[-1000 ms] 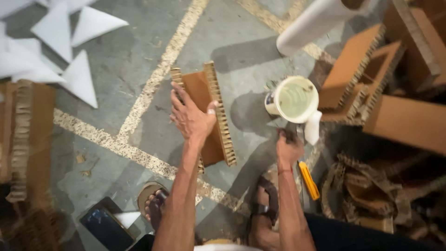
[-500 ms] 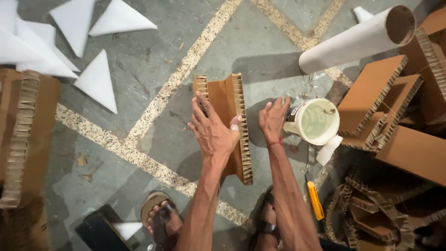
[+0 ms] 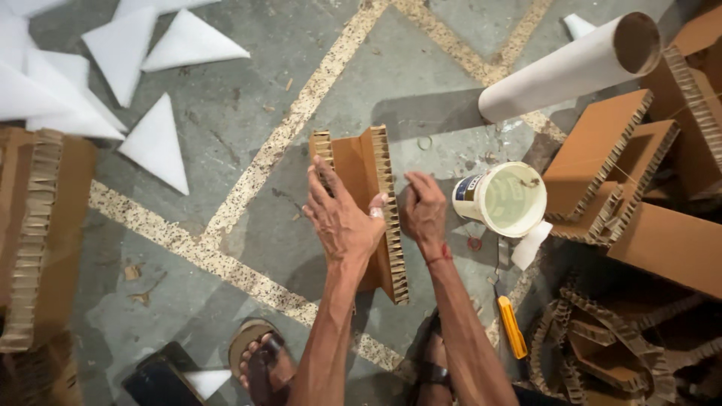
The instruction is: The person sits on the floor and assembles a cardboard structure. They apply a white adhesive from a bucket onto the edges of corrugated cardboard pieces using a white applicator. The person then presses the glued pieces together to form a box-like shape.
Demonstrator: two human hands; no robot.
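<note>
A folded piece of brown honeycomb cardboard (image 3: 359,162) stands on the grey floor in the head view. My left hand (image 3: 342,218) presses flat on its near side, fingers spread and thumb on the honeycomb edge. My right hand (image 3: 423,210) rests against the piece's right outer face, fingers bent. A white bucket of pale glue (image 3: 502,199) stands just right of my right hand. A yellow-handled knife (image 3: 511,323) lies on the floor by my right forearm.
A white cardboard tube (image 3: 564,71) lies at the upper right. Stacked honeycomb cardboard pieces (image 3: 602,162) fill the right side, and another slab (image 3: 37,233) lies at the left. White triangular offcuts (image 3: 154,143) are scattered at the upper left. My sandalled feet (image 3: 259,361) are at the bottom.
My right hand left the bucket area and came up against the cardboard piece's right side. My left hand stays pressed on the piece. The camera view has shifted, so the scene sits lower and further right.
</note>
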